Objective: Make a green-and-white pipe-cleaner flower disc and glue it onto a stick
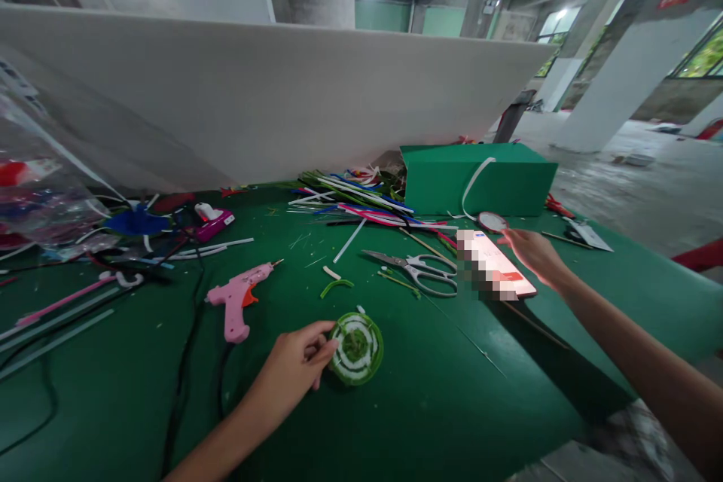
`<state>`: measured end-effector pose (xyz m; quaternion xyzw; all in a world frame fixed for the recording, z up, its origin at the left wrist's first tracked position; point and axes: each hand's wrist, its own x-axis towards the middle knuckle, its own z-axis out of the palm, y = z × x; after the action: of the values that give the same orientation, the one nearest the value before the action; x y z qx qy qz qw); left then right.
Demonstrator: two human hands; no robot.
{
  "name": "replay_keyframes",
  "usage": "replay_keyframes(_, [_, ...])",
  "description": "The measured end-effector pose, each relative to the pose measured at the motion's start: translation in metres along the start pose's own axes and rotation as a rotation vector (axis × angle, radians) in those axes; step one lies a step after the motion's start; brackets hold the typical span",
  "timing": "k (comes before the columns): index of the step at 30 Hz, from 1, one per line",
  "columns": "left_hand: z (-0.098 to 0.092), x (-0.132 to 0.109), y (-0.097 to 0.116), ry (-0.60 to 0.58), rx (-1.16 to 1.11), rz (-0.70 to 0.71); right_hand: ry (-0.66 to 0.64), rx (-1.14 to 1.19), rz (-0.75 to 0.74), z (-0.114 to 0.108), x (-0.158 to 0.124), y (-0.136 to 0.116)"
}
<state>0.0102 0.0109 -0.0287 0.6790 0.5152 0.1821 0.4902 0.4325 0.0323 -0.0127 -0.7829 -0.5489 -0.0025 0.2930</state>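
My left hand [302, 354] pinches the left edge of a small round coil [357, 348] of green and white fuzzy strips, close above the green table. My right hand [534, 256] reaches out beside a lit phone [497, 267], fingers stretched toward the phone's upper right edge; contact with it is unclear. Just past those fingertips sits a small round disc [491, 222] with a pale face and reddish rim. Scissors [421, 269] with grey handles lie between the hands, blades apart. A pink glue gun [240, 300] rests left of my left hand.
Colourful craft stems [355, 196] are heaped at the back, against a green box [480, 179]. Short green and white offcuts [337, 285] lie mid-table. Black cords [189, 361] run down the left side, near a clear plastic bag [45, 166]. A white panel [254, 105] stands behind.
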Motion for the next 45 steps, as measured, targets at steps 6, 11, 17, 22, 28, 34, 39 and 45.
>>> replay_keyframes(6, [0.001,0.001,-0.005,0.004,-0.030,0.001,-0.339,0.110,-0.312,-0.007,-0.041,-0.105])
replay_keyframes(11, [-0.002,-0.001,-0.003,0.026,0.020,0.015,-0.663,0.320,-0.787,0.014,-0.098,-0.194])
replay_keyframes(17, [-0.002,-0.002,-0.001,0.043,0.052,0.058,-0.445,0.190,-0.903,0.043,-0.114,-0.204])
replay_keyframes(22, [0.000,0.000,-0.004,0.030,0.004,0.030,-0.368,0.127,-0.862,0.052,-0.116,-0.193])
replay_keyframes(28, [0.000,-0.002,-0.001,0.034,0.016,0.029,-0.352,0.119,-0.851,0.060,-0.121,-0.195])
replay_keyframes(34, [0.000,-0.003,0.003,0.028,0.008,0.023,-0.362,0.078,-0.922,0.056,-0.122,-0.198])
replay_keyframes(39, [-0.002,-0.003,0.006,0.020,0.009,0.024,-0.428,0.076,-0.964,0.050,-0.123,-0.200])
replay_keyframes(45, [-0.001,-0.002,0.005,0.023,0.028,0.017,-0.429,0.112,-0.927,0.054,-0.122,-0.199])
